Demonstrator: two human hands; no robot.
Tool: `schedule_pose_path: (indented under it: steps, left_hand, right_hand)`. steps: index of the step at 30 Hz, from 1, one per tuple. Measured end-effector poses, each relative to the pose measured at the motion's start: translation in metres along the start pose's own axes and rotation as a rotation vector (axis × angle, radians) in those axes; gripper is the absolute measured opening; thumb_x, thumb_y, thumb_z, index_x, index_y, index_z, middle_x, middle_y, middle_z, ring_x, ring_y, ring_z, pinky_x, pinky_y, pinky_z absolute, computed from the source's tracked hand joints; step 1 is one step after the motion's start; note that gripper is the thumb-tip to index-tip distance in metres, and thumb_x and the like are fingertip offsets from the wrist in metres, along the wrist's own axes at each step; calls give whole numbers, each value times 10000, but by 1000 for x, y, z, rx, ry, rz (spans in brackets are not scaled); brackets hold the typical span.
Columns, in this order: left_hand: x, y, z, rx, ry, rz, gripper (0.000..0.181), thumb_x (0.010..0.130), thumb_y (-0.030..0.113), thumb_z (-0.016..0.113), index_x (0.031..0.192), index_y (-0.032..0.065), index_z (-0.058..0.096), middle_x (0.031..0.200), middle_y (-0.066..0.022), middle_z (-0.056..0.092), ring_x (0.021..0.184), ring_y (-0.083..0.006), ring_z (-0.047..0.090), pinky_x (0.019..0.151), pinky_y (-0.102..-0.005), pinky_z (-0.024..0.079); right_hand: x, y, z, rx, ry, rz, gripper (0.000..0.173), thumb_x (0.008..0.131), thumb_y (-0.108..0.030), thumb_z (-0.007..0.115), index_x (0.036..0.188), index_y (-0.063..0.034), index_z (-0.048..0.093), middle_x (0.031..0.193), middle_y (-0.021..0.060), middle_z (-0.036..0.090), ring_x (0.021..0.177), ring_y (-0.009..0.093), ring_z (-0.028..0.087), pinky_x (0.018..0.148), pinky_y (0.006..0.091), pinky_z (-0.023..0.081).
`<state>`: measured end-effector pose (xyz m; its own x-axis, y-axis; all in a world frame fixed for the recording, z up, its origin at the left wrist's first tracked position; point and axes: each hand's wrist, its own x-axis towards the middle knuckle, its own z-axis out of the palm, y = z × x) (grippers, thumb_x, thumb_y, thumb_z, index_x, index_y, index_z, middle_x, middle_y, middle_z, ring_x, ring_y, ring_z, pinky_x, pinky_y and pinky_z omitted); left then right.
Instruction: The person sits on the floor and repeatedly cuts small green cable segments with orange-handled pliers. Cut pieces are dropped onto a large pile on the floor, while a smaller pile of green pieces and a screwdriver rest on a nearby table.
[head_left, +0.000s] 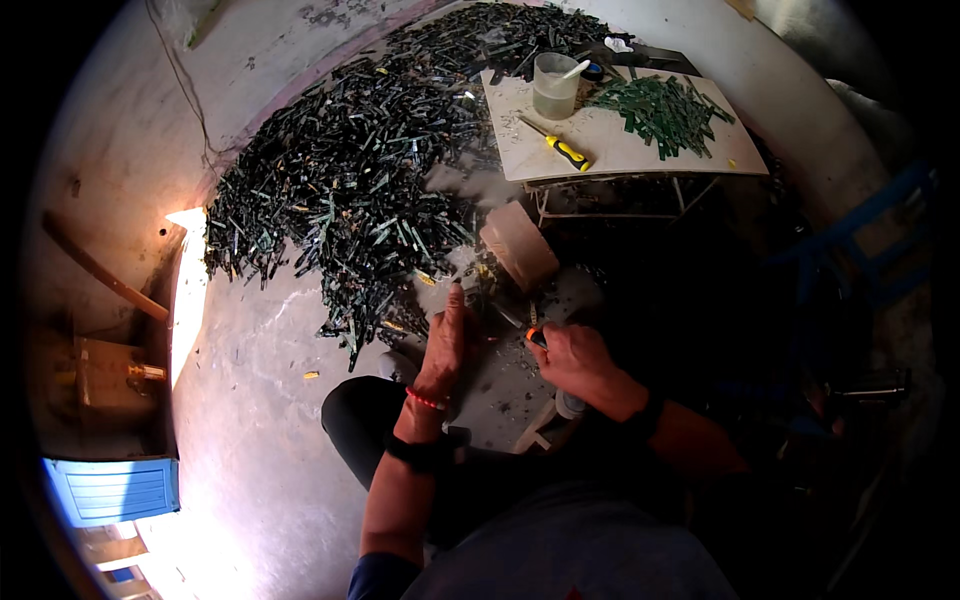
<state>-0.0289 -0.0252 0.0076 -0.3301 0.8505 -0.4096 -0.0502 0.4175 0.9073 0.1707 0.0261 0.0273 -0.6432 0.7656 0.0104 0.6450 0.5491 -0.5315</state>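
My right hand (577, 364) grips the orange-and-black handle (535, 337) of a hand tool. Its thin metal shaft points up and left toward my left hand (444, 345); the tip's exact shape is too dim to make out. My left hand is turned edge-on with the thumb raised, and its other fingers are lost in shadow, so whether they hold a piece is unclear. Just beyond both hands a pinkish-brown rectangular block (519, 244) rests at a tilt. Beside it spreads a large heap of dark, narrow strips (352, 157) on the concrete floor (262, 405).
A low white-topped table (517, 161) carries a clear plastic cup of cloudy liquid (556, 94), a yellow-and-black screwdriver (566, 152) and a pile of green strips (664, 112). Blue chair-like framing (862, 217) stands right. A cardboard box (112, 367) is at left.
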Motion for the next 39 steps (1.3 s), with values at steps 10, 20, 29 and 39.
schedule_pose_path:
  steps: [10,20,29,39]
  left_hand:
    - [3,-16,14,63,73,67,666,966,540,333,637,11,566,548,-58,530,519,-166,517,525,-329,423]
    - [-3,2,15,-295,24,-99,555,928,558,400,688,82,556,578,-4,492,494,-107,422,488,-271,336]
    - [-8,6,15,-375,-38,-73,441,927,450,485,627,128,454,534,9,424,448,-118,372,441,-266,301]
    - [-13,11,-1,-664,-185,-248,411,926,420,521,629,161,404,519,54,314,421,-69,249,386,-222,192]
  right_hand:
    - [3,-9,10,128,-55,72,302,848,-251,609,700,9,570,623,205,594,596,382,604,555,445,488]
    - [10,-10,17,143,-90,126,319,861,-291,590,742,5,582,664,233,600,666,418,606,603,482,477]
    - [9,-3,20,100,-61,102,273,863,-274,583,833,-3,581,684,222,613,688,417,610,616,486,482]
    - [5,2,-15,929,-601,269,298,928,-290,512,785,-35,571,598,66,592,500,154,561,470,288,421]
